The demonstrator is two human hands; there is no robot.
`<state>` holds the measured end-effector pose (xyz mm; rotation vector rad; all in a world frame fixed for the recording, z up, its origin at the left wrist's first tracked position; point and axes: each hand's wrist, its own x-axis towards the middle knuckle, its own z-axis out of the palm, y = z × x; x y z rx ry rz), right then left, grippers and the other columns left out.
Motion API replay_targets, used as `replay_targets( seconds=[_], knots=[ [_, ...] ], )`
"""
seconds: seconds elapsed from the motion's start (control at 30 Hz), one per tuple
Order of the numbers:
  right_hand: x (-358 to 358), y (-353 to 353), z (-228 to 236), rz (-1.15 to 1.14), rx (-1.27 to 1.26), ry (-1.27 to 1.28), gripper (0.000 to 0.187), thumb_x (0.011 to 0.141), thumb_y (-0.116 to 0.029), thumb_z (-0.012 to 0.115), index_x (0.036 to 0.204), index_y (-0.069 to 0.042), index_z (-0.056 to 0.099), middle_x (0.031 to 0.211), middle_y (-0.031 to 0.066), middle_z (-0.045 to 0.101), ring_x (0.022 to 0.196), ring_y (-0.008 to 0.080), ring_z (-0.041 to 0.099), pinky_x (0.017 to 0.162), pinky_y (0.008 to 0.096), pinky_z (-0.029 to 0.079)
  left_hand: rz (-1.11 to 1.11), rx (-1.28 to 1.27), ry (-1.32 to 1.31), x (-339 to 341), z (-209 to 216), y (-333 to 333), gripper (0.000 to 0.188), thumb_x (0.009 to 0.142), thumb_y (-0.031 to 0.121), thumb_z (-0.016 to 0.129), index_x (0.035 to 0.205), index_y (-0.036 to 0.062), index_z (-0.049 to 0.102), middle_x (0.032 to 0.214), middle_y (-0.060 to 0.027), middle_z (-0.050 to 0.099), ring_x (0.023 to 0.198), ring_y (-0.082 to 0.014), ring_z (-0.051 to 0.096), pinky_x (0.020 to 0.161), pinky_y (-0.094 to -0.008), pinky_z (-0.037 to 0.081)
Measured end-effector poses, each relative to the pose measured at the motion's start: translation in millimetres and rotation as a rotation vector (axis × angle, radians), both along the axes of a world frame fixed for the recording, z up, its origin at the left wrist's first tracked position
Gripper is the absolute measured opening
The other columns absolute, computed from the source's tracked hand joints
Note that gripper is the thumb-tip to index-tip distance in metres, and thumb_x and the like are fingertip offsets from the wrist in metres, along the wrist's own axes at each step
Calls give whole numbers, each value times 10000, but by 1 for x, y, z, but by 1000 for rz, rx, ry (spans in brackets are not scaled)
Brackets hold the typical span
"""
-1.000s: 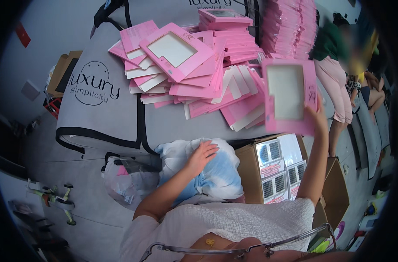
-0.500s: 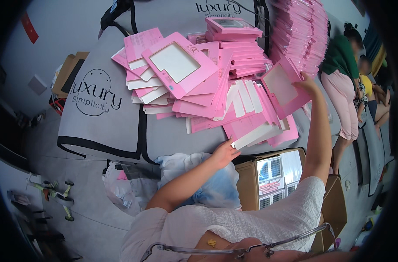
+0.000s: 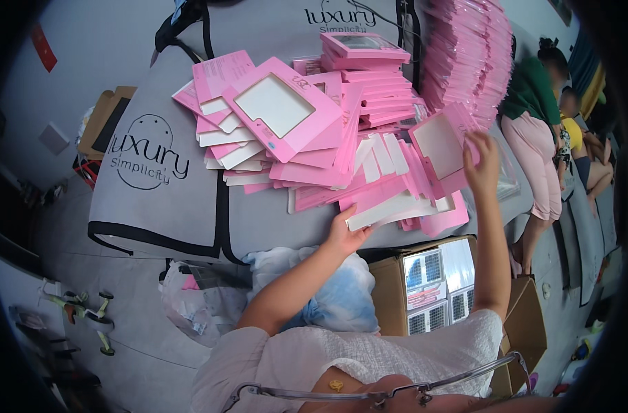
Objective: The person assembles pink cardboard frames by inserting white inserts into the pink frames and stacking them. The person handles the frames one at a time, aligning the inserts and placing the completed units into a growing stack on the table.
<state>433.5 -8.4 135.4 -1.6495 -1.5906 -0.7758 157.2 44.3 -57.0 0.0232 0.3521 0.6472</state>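
Observation:
My left hand [image 3: 347, 235] grips the left end of a flattened pink box [image 3: 376, 198] with a long white flap, its thumb at the corner. At the right, my right hand [image 3: 483, 162] has its fingers curled at the right edge of a pink window box [image 3: 440, 149], which leans on the pile. Left of both hands lies a loose heap of flat pink boxes, with a windowed pink box [image 3: 281, 107] on top. Behind these stands a neat stack of pink boxes [image 3: 379, 86].
A tall stack of plastic-wrapped pink packs [image 3: 465, 62] rises at the far right of the grey padded cover [image 3: 155, 199]. Below my arms stand an open carton [image 3: 389, 292] of packed goods and a blue-white cloth bundle [image 3: 327, 289]. Another person [image 3: 534, 138] bends over at the right.
My left hand has moved slightly left and taken the end of the white-flapped box. My right hand has slid lower along the window box's edge. The view has shifted slightly.

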Motion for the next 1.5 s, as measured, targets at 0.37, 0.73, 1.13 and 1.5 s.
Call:
replay_targets(
  seconds=[0.37, 0.73, 1.13, 1.5],
  knots=[
    [-75, -86, -137, -330, -202, 778, 472, 892, -380, 583, 1186, -13, 549, 881, 115, 608, 823, 220, 578, 789, 340, 452, -143, -27, 80, -109, -2, -36, 328, 895, 210, 506, 1158, 13, 508, 1130, -142, 580, 1046, -274, 560, 885, -427, 467],
    [-12, -90, -207, 218, 230, 1754, 503, 898, -297, 580, 1325, -103, 400, 1197, 71, 531, 1031, 179, 541, 812, 386, 473, -171, 12, 129, -147, -2, -33, 283, 882, 195, 536, 1109, 26, 533, 1062, -115, 601, 1000, -251, 580, 852, -404, 483],
    [-172, -106, -175, -87, 55, 1698, 725, 910, -414, 542, 1408, 16, 237, 1205, 164, 487, 1128, 207, 468, 924, 328, 394, -266, 63, 165, -227, -19, -70, 337, 901, 156, 503, 1187, -21, 497, 1140, -136, 587, 1043, -249, 581, 886, -373, 460],
    [-219, -176, -162, 353, -502, 1680, 950, 679, -60, 785, 1436, -26, 211, 1363, 155, 400, 1244, 236, 411, 1039, 351, 348, -661, 604, 734, -207, -2, -162, 442, 939, 343, 535, 1285, 71, 489, 1206, -44, 539, 1060, -130, 500, 885, -268, 404]
  ],
)
